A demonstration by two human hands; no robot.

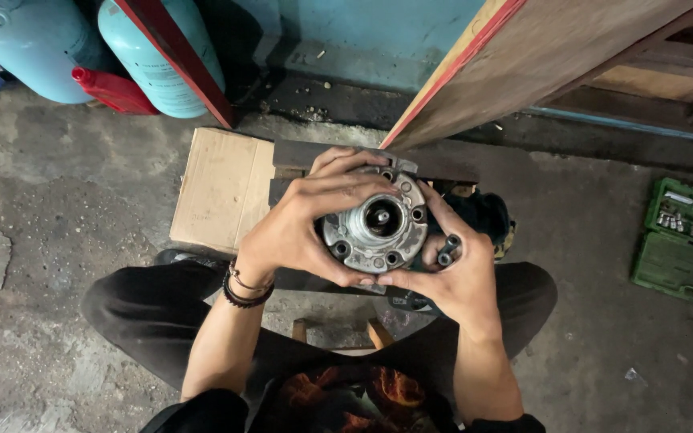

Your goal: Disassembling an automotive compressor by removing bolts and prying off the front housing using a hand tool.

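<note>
I hold a round grey metal wheel hub (376,228) with a raised centre bore and several bolt holes around its flange, facing up in front of me. My left hand (302,224) wraps its left side, fingers curled over the top edge and thumb under the lower rim. On the hub's right side is my right hand (455,273), which also pinches two short dark metal bolts (447,249) between its fingers. Dark cord bracelets circle my left wrist.
A flat cardboard sheet (218,188) and a dark metal block (298,156) lie on the concrete floor ahead. Blue gas cylinders (158,56) and a red container (114,90) stand at top left. A green socket set case (687,244) is open at right. A wooden plank (539,60) leans overhead.
</note>
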